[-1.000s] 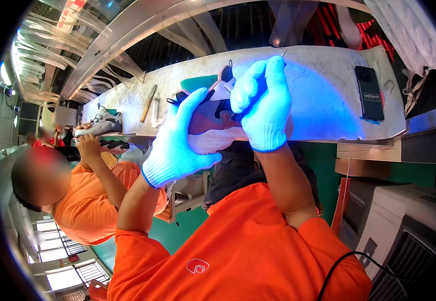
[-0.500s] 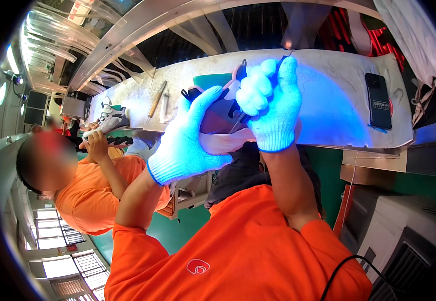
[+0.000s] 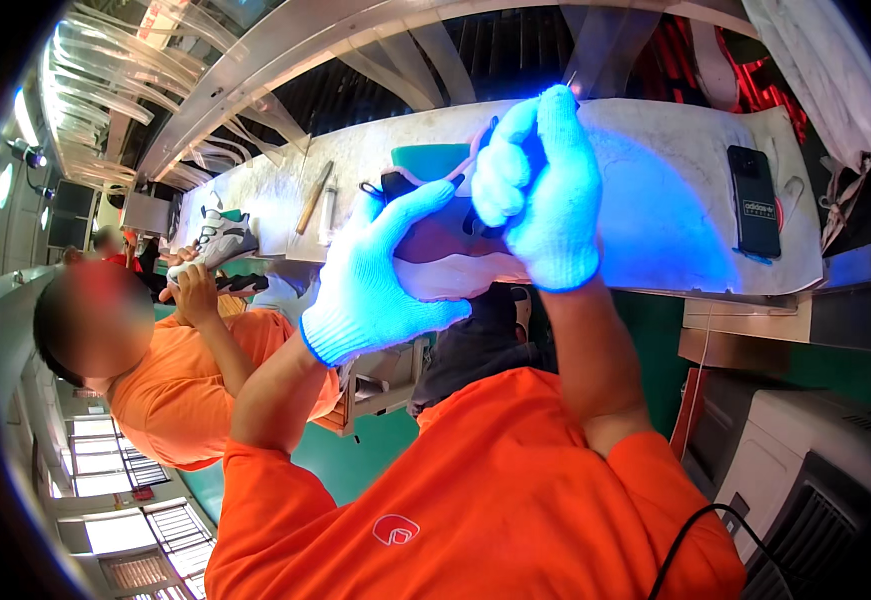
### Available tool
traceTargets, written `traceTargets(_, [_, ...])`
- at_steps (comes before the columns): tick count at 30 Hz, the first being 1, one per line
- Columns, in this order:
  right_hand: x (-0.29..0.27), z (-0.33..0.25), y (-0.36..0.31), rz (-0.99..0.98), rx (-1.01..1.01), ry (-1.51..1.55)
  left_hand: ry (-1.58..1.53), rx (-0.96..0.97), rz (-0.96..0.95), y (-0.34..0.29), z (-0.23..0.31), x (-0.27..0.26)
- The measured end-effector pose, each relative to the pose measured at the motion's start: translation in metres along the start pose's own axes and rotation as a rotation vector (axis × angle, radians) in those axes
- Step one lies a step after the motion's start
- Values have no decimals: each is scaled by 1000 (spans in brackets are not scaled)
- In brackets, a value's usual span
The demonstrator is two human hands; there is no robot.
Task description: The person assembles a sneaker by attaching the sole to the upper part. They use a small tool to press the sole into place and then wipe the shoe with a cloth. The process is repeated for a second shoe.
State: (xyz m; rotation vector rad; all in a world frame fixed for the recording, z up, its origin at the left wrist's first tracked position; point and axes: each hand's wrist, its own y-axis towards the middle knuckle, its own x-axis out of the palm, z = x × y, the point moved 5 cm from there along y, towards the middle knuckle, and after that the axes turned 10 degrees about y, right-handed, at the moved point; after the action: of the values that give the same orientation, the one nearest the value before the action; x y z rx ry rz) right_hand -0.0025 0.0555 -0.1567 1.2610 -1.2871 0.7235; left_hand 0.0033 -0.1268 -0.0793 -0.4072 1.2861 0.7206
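My left hand (image 3: 370, 285), in a white glove lit blue, grips the near left side of a shoe (image 3: 445, 235) with a dark upper and a pale pinkish sole edge. Its fingers reach over the upper, and the thumb lies along the sole side. My right hand (image 3: 552, 200), gloved too, is closed in a fist at the shoe's right side. From the top of that fist sticks the fine tip of a thin pointed tool (image 3: 570, 80); the fingers cover most of it. Part of the shoe is hidden behind both hands.
A green piece (image 3: 425, 158) lies behind the shoe on the pale bench (image 3: 655, 150). On the right rests a black phone (image 3: 755, 200). Leftward are a yellow-handled tool (image 3: 313, 198) and a white tube (image 3: 328, 215). A co-worker (image 3: 205, 380) holds a grey-white shoe (image 3: 223, 238).
My right fist has risen a little and turned, hiding the dark handle and lower thin end seen before. My left hand and the shoe have shifted slightly right.
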Motion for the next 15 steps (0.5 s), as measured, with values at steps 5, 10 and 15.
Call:
traceTargets(5, [-25,3,1,2,88,26,-83,-7,32,-13,-24,13])
traceTargets(10, [-49,-4,-10,16,67,97,-129,38,99,-25,-38,23])
traceTargets(15, [-41,4,-16,-237,143,217,-163,52,136,-39,-49,31])
